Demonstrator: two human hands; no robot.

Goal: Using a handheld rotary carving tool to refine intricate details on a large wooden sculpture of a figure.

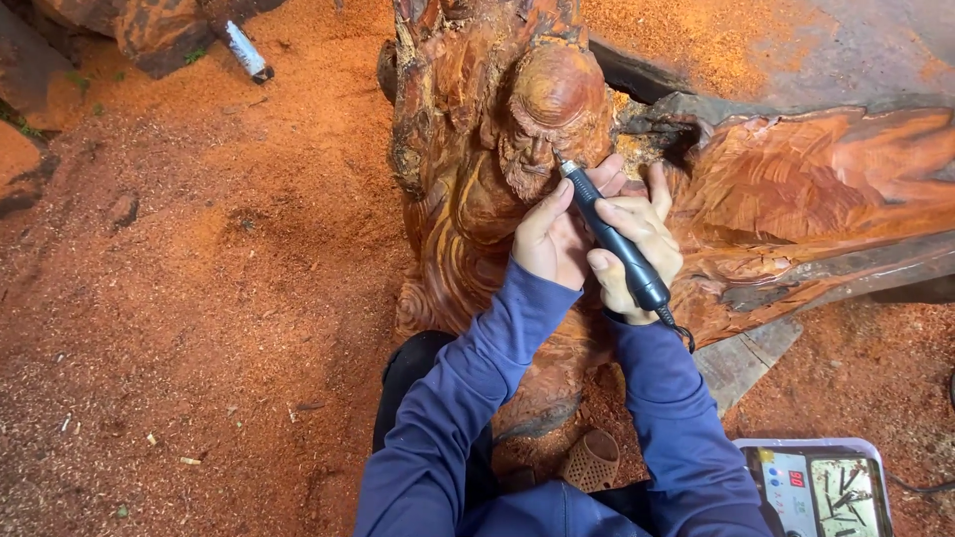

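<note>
Reddish sawdust (199, 298) covers the ground on the left and near side of the head view, with a dark log (149, 35) at the far left. Rising at centre is a large red-brown wood carving (796, 189), its glossy grain flowing off to the right; a bearded, bald carved head (547, 109) sits at its far end. The right hand (637, 249) is wrapped around a slim dark rotary tool (612, 239), whose tip touches the carved face just beside the beard. The left hand (552, 239) lies just left of the tool, fingers loosely curled, resting against the carving and the tool's shaft. Both arms wear blue sleeves. A control box (811, 487) sits at the near right.
</note>
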